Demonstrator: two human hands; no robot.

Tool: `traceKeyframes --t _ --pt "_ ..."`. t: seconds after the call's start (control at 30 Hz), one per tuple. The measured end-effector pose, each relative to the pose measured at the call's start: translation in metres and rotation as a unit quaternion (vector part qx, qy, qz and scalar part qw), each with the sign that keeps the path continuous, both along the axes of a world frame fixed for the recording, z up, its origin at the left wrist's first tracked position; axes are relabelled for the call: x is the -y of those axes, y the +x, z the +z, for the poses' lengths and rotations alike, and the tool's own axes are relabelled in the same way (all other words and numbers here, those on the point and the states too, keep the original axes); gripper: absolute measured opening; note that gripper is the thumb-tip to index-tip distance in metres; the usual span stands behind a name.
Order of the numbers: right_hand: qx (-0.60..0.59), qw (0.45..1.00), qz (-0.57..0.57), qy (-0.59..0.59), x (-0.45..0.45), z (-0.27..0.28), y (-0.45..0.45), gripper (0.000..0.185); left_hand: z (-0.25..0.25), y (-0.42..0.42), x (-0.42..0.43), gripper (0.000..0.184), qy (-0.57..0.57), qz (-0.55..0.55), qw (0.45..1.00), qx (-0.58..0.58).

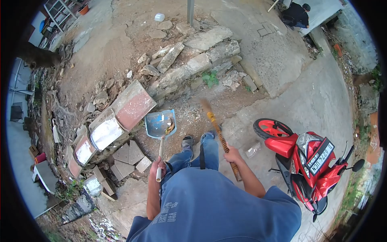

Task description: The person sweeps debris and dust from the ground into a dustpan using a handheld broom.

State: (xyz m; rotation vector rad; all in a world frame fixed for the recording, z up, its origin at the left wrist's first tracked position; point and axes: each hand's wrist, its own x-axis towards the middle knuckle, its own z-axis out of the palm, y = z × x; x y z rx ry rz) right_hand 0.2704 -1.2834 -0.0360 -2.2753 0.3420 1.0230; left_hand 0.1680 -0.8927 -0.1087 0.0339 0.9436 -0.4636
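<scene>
My left hand (157, 168) is closed round the pale handle of a blue dustpan (152, 122), whose pan lies on the ground in front of my feet. Brownish leaf-like bits and small pale scraps (169, 126) sit in the pan. With my right hand (232, 154) I grip the banded brown and yellow stick of a broom (220, 137). Its brush end (205, 105) is blurred and points at the gritty dirt to the right of the dustpan, apart from it.
A red motorbike (290, 147) stands on the concrete at my right. Broken slabs and rocks (189, 70) form a low ridge ahead. Curved tiles (133, 105) and stacked pavers (128, 154) lie to the left. A person in dark clothes (296, 15) is at the far right.
</scene>
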Motion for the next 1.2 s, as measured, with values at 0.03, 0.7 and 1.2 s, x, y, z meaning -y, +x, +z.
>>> traceKeyframes --t 0.03,0.7,1.2 --pt "0.007 0.999 -0.026 -0.024 0.007 -0.006 0.004 0.072 0.010 0.000 0.001 0.030 0.001 0.003 1.000 0.000" --pt "-0.023 0.995 -0.086 0.051 -0.038 -0.036 -0.010 0.068 0.000 -0.007 -0.001 0.023 0.058 0.037 0.997 -0.037" --pt "0.021 0.996 -0.054 -0.069 0.004 -0.097 0.097 0.063 0.014 -0.017 0.011 0.025 0.055 -0.036 0.998 -0.015"
